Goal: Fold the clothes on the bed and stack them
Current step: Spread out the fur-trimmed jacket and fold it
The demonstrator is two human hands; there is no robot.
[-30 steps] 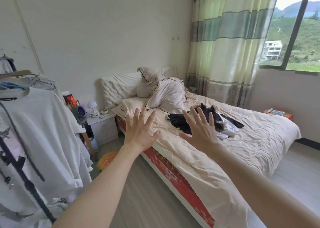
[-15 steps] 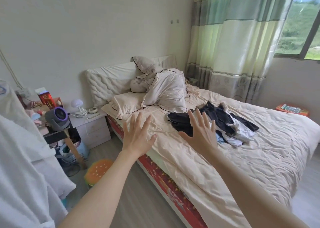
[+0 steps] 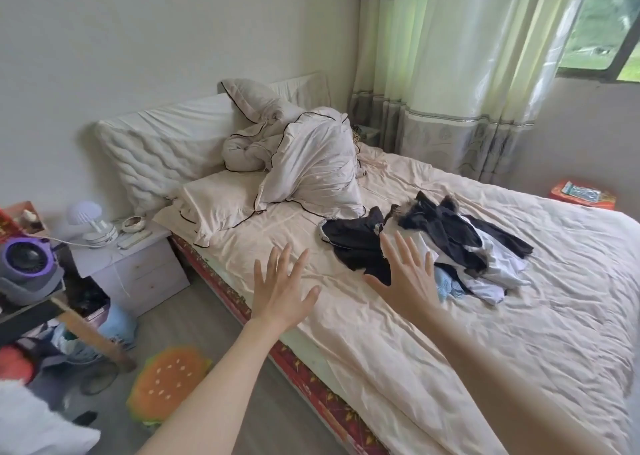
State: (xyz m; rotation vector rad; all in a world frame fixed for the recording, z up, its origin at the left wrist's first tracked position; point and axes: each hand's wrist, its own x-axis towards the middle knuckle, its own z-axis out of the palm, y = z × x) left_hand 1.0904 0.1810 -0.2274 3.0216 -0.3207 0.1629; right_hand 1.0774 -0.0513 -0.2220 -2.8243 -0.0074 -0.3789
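Crumpled black-and-white clothes heap [image 3: 429, 243] on the cream-sheeted bed [image 3: 519, 316] runs left-right. Left hand [image 3: 280, 288] and right hand [image 3: 408, 278]: fingers spread, holding nothing. The heap looms larger than before.

Both bare arms outstretched, left hand [image 3: 280, 286] and right hand [image 3: 410, 276] empty, fingers spread

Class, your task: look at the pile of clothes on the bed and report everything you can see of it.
The pile of clothes is a loose, unfolded heap of soft fabric: mostly black garments, with white pieces underneath and at its right, a bit of pale blue at the near edge, and what looks like fuzzy dark trim on top. It lies crumpled on the cream sheet near the middle of the bed, below the bundled duvet. The right hand, fingers spread, overlaps its near left edge; whether it touches cannot be told.
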